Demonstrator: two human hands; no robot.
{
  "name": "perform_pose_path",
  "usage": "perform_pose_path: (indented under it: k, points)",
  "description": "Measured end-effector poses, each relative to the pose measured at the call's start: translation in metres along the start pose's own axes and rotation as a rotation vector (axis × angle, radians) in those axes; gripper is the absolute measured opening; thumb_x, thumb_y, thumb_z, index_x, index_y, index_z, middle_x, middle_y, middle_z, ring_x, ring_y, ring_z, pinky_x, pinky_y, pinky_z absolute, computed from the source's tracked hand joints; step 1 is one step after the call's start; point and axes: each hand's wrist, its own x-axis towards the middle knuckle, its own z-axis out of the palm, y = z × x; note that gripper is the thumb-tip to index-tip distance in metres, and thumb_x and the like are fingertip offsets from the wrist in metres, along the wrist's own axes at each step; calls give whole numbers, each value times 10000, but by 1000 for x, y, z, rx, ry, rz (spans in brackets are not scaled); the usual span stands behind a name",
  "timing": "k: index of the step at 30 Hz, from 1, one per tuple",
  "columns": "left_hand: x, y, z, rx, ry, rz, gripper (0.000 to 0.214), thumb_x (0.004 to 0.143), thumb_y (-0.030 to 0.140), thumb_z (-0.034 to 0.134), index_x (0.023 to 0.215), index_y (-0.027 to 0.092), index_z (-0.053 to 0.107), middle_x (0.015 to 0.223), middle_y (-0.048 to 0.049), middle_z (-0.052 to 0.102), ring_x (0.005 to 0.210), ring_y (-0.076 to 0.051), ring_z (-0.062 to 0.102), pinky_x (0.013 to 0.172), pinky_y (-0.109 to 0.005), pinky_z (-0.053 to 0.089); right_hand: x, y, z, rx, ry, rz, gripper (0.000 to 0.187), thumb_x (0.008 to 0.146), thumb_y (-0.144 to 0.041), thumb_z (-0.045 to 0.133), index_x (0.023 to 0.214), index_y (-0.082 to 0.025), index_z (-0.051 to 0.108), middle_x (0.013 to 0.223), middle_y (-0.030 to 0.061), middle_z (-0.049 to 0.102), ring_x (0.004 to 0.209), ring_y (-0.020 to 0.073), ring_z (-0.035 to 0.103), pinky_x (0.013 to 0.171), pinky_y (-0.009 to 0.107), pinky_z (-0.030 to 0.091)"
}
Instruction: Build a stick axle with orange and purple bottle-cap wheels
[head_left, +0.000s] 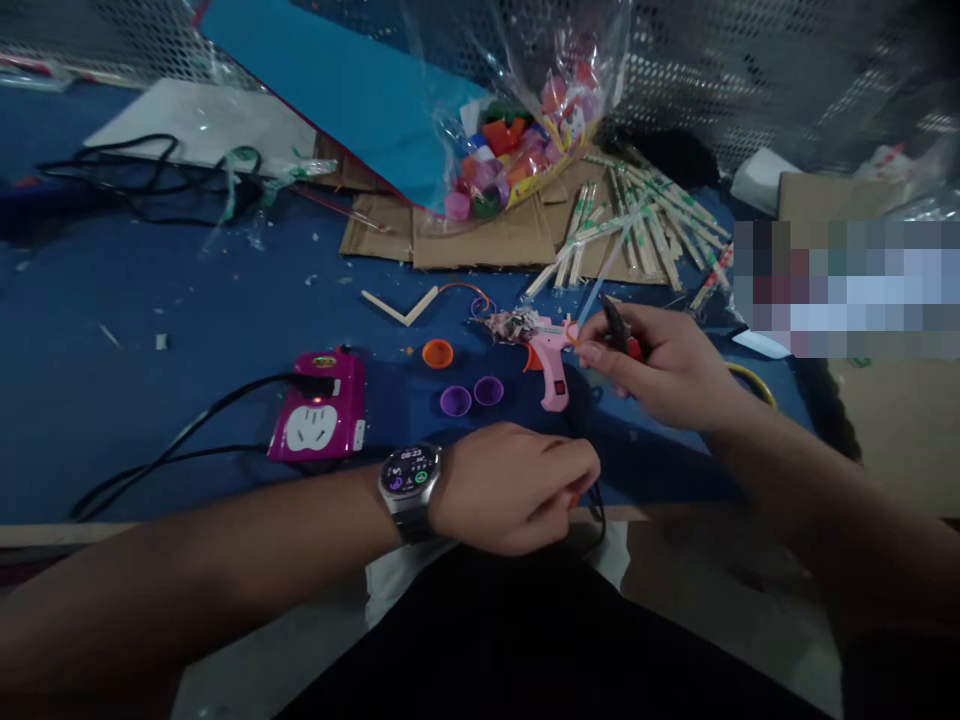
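Observation:
My left hand [517,487] rests at the near edge of the blue table [150,380], fingers curled over something small and orange that I cannot make out; a watch [409,473] sits on its wrist. My right hand [660,365] is closed on a dark tool with a red part [621,335], right beside a pink glue gun [551,360] lying on the table. An orange bottle cap [437,353] and two purple caps [471,396] lie left of the glue gun. Two wooden sticks joined in a V [401,306] lie further back.
A magenta power strip [321,418] with black cables sits at left. Cardboard pieces [480,240], a pile of wrapped chopsticks [645,225], a clear bag of coloured caps [517,150] and a blue sheet [337,85] fill the back. A yellow ring [754,380] lies behind my right wrist.

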Motion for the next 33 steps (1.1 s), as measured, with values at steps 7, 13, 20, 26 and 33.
perform_pose_path:
  k: [7,13,20,26,33]
  points:
    - [2,-6,2,148,-64,4,168,1053,241,488,1118,241,643,1058,-11,815,898,-183,753,728,-322,498,76,-21,8,-482,-38,-191,204,1020,-382,688,919,-212,739,775,26,671,717,202,572,691,365,365]
    - [0,-10,7,128,7,18,132,1031,256,538,1075,251,663,922,22,814,783,-158,738,636,-312,408,138,-27,28,-662,-143,-279,262,1036,-367,661,1161,-190,809,1129,154,832,1028,345,719,871,436,465]
    - [1,-6,4,76,143,-85,164,1065,276,479,1172,229,594,830,11,760,623,-167,651,603,-311,370,132,-12,10,-669,-102,-230,334,1035,-426,671,1244,-206,812,1277,163,837,1216,437,735,1031,535,525]
    - [2,-4,0,-2,200,-68,217,1046,179,430,1098,222,636,896,3,767,724,-155,671,714,-304,451,91,17,-23,-638,-50,-91,455,986,-437,715,1351,-178,795,1327,194,832,1175,433,770,1013,553,561]
    - [-1,-1,-2,-63,169,-18,161,906,150,493,822,210,617,673,28,643,577,-132,542,628,-291,391,41,45,-54,-631,26,66,416,992,-462,704,1313,-219,810,1199,172,866,1059,392,800,946,538,593]
